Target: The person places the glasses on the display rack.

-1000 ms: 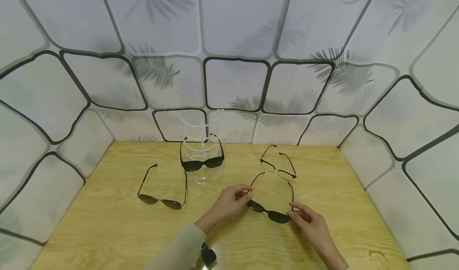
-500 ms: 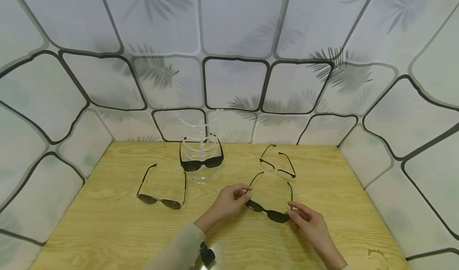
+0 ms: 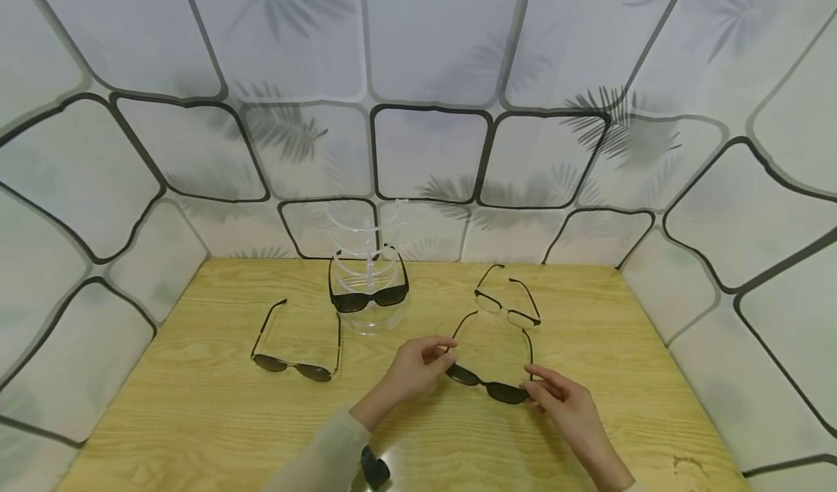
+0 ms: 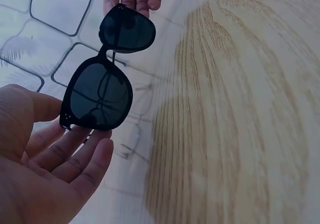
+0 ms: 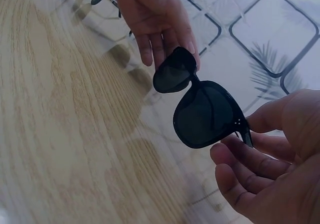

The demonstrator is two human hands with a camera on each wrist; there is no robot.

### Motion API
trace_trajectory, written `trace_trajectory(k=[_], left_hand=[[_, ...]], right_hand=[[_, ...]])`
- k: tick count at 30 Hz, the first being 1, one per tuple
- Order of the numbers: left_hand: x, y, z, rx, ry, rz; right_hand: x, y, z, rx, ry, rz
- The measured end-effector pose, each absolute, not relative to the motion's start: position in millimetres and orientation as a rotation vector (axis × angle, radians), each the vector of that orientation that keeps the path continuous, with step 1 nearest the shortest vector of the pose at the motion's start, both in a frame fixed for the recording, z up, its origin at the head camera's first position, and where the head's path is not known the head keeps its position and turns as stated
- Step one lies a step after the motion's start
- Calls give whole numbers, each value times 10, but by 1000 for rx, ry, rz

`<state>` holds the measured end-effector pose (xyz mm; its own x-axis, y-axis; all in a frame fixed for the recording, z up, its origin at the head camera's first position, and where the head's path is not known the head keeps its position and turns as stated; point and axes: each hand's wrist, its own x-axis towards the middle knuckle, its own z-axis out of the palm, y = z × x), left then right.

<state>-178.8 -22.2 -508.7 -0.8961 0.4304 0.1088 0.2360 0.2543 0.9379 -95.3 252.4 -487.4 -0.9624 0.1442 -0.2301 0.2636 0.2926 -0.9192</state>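
Note:
Black sunglasses [image 3: 506,393] with dark lenses are held between both hands over the right part of the table, their arms unfolded and pointing away. My left hand [image 3: 418,367] pinches the frame at its left hinge with thumb and fingers. At the opposite hinge, my right hand [image 3: 567,410] grips the other side in the same way. Each wrist view shows the lenses of the sunglasses [image 4: 102,93] from the front, with white dots at the outer corner. In the right wrist view the near thumb and fingers [image 5: 260,159] close on the hinge.
Clear-lens eyeglasses [image 3: 521,319] lie just behind the held pair. A transparent display stand [image 3: 369,248] at the back bears black sunglasses [image 3: 353,301] on a low tier. Thin-framed sunglasses [image 3: 312,371] lie to the left. Patterned cloth walls [image 3: 431,150] enclose the wooden table [image 3: 196,419].
Both hands and the held sunglasses have shifted very slightly to the left. The grip on both hinges stays the same, and the other eyewear has not moved.

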Motion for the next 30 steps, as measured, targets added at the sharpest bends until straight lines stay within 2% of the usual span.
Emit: trace_trajectory(k=[30], left_hand=[[-1626,-549,-4924,454,2407,1911]], right_hand=[[-1227,2306,-4720,130,2466,-1792]])
